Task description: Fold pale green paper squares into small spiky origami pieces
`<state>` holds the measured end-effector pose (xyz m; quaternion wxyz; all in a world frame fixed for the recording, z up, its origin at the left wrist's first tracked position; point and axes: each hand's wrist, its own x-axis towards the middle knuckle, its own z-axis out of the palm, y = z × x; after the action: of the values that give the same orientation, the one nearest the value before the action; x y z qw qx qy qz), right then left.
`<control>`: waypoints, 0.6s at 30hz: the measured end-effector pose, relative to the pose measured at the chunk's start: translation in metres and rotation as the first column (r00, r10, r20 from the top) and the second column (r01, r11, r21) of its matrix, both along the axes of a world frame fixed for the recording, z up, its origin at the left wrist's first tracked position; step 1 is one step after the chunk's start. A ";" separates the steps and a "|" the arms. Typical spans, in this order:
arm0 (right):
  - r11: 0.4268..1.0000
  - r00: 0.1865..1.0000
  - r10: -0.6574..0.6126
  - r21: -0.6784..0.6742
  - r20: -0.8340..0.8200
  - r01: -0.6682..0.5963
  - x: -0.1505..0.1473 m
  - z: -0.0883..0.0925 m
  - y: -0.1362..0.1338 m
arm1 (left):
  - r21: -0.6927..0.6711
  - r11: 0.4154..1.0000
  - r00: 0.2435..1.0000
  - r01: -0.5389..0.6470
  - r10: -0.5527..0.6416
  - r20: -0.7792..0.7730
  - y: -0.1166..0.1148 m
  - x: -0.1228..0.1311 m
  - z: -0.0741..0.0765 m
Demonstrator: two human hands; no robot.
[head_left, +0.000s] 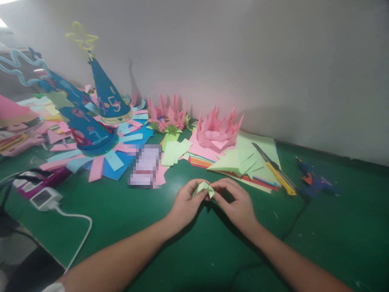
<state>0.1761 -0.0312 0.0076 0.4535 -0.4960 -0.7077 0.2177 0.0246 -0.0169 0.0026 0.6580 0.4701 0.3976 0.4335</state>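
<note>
A small piece of folded light green paper [203,187] is held up over the green table between both hands. My left hand [187,202] grips its left side, thumb in front and fingers behind. The fingertips of my right hand [238,202] pinch its right edge, where a small flap sticks out. Just beyond the hands lies a stack of coloured paper [258,152], light green on top. On it stands a pink paper crown [217,132] with pointed tips. Light green paper strips [174,152] lie to the left of the stack.
A yellow utility knife [278,172] lies on the stack's right side, its blade out. Farther right is a blue glue gun [317,180] with a cord. A blurred phone [145,166], blue cone hats [107,89], another crown [168,115] and a white charger [47,198] stand or lie left.
</note>
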 end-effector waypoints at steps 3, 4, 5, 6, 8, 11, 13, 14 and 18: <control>1.000 1.000 -0.003 -0.008 -0.023 0.002 0.000 0.000 0.000 | 0.039 0.999 0.999 0.023 -0.022 -0.025 -0.001 0.000 -0.001; 1.000 1.000 -0.002 -0.009 -0.030 0.002 0.000 0.000 0.000 | 0.039 0.999 0.999 0.029 -0.028 -0.027 -0.001 0.000 -0.002; 1.000 0.999 0.001 -0.011 -0.038 -0.001 0.000 0.000 0.000 | 0.035 0.999 0.999 0.034 -0.033 -0.026 -0.002 0.001 -0.002; 1.000 0.999 0.006 -0.011 -0.049 -0.006 0.000 0.000 0.000 | 0.030 0.999 0.999 0.037 -0.036 -0.024 -0.002 0.001 -0.002; 1.000 0.997 0.022 -0.016 -0.080 -0.023 0.001 -0.001 0.000 | 0.020 0.999 0.999 0.041 -0.041 -0.015 -0.003 0.001 -0.002; 0.998 0.989 0.047 -0.029 -0.141 -0.052 0.001 -0.004 0.001 | 0.018 0.999 0.999 0.050 -0.050 -0.011 -0.003 0.001 0.000; 0.997 0.981 0.060 -0.032 -0.183 -0.066 0.002 -0.006 0.001 | 0.014 0.998 0.998 0.055 -0.054 -0.011 -0.004 0.001 0.002; 0.997 0.977 0.065 -0.032 -0.205 -0.073 0.002 -0.007 0.001 | 0.013 0.998 0.998 0.055 -0.054 -0.010 -0.004 0.001 0.003; 0.993 0.952 0.079 -0.060 -0.296 -0.101 0.003 -0.011 0.002 | 0.033 0.998 0.998 0.062 -0.061 -0.016 -0.005 0.001 0.006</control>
<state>0.1790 -0.0292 -0.0029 0.5242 -0.4420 -0.6460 0.3355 0.0255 -0.0219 0.0088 0.6601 0.4963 0.3804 0.4162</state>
